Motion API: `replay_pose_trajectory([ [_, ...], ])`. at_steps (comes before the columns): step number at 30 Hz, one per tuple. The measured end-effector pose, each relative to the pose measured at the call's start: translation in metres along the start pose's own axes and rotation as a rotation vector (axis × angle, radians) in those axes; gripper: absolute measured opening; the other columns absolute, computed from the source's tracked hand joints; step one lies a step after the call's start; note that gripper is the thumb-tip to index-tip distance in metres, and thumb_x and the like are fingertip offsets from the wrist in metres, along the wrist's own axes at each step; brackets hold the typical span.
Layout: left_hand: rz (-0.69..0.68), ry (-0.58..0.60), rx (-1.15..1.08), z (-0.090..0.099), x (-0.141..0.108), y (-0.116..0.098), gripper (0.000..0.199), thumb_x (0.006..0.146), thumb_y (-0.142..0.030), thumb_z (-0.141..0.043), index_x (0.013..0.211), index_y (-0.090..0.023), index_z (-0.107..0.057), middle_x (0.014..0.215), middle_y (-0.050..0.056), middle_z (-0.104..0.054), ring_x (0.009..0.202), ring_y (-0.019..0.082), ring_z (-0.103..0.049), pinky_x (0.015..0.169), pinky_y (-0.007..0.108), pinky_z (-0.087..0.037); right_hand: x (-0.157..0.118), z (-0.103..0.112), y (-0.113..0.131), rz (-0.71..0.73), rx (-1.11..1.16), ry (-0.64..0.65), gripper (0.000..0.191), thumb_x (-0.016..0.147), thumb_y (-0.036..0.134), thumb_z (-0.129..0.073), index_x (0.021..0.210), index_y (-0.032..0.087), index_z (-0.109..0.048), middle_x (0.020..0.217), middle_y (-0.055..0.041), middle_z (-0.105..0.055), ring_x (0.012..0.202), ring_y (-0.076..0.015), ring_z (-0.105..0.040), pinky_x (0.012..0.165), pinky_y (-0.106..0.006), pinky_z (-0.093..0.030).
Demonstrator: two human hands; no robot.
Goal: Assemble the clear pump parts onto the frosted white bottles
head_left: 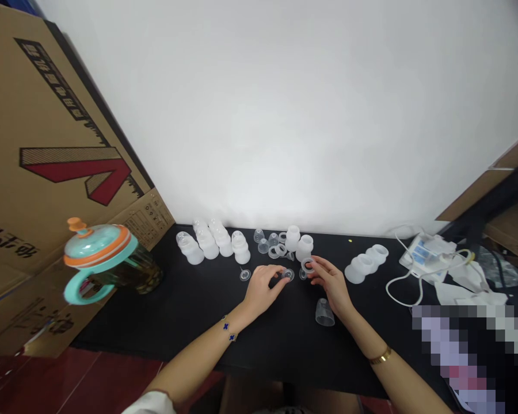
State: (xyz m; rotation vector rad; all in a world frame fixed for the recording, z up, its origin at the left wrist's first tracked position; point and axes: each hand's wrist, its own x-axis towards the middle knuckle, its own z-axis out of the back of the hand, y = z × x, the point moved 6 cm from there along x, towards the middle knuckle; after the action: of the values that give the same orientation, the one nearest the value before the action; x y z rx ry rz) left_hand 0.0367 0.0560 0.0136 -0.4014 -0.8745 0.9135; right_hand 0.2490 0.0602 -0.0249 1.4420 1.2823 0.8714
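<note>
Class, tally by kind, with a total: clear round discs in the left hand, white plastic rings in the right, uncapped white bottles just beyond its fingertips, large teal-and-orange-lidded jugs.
Clear disc, left hand: 1
White ring, right hand: 1
Uncapped bottles: 2
Lidded jug: 1
Total: 5

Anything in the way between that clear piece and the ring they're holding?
Only black tabletop shows between the clear piece in the left hand and the ring in the right hand, apart from a small clear part by the ring's lower left edge.
</note>
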Motion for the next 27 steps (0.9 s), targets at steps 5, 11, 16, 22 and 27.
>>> replay_pose_trajectory([
  [5, -0.010, -0.021, 0.008, 0.001, -0.001, 0.000, 0.023, 0.093, -0.033, -0.063, 0.113, -0.024, -0.067, 0.114, 0.006, -0.071, 0.095, 0.022, -0.067, 0.090, 0.039, -0.050, -0.001, -0.001, 0.004, 0.016, -0.026, 0.012, 0.046, 0.073, 0.046, -0.082, 0.106, 0.016, -0.071, 0.100, -0.0117, -0.075, 0.072, -0.0201, -0.070, 0.053, -0.026, -0.056],
  [11, 0.009, -0.014, -0.010, 0.000, -0.001, 0.002, 0.025, 0.093, -0.029, -0.062, 0.117, -0.024, -0.064, 0.114, 0.004, -0.072, 0.094, 0.021, -0.068, 0.090, 0.037, -0.050, -0.002, 0.000, 0.008, 0.033, -0.070, 0.006, 0.043, 0.074, 0.045, -0.081, 0.106, 0.017, -0.075, 0.101, -0.0098, -0.074, 0.074, -0.0180, -0.067, 0.054, -0.024, -0.054],
  [16, -0.002, 0.001, -0.011, 0.000, -0.001, 0.000, 0.019, 0.092, -0.025, -0.063, 0.111, -0.024, -0.065, 0.108, 0.003, -0.072, 0.095, 0.021, -0.067, 0.089, 0.037, -0.049, -0.004, -0.003, 0.010, 0.058, -0.116, 0.034, 0.045, 0.077, 0.050, -0.077, 0.107, 0.017, -0.076, 0.094, -0.0090, -0.074, 0.074, -0.0187, -0.066, 0.053, -0.025, -0.054],
  [22, 0.003, 0.010, 0.020, 0.000, -0.002, 0.000, 0.023, 0.093, -0.026, -0.061, 0.115, -0.025, -0.065, 0.111, 0.005, -0.069, 0.099, 0.021, -0.065, 0.090, 0.037, -0.049, -0.006, -0.008, 0.012, 0.082, -0.169, 0.069, 0.045, 0.080, 0.055, -0.073, 0.103, 0.016, -0.077, 0.090, -0.0084, -0.072, 0.070, -0.0194, -0.065, 0.050, -0.025, -0.053],
  [27, -0.013, 0.023, 0.038, -0.002, -0.002, -0.001, 0.022, 0.094, -0.030, -0.060, 0.114, -0.025, -0.067, 0.108, 0.006, -0.070, 0.100, 0.023, -0.065, 0.091, 0.039, -0.049, -0.008, -0.010, 0.015, 0.127, -0.237, 0.089, 0.047, 0.081, 0.059, -0.069, 0.102, 0.017, -0.077, 0.090, -0.0088, -0.072, 0.067, -0.0198, -0.065, 0.050, -0.027, -0.052],
])
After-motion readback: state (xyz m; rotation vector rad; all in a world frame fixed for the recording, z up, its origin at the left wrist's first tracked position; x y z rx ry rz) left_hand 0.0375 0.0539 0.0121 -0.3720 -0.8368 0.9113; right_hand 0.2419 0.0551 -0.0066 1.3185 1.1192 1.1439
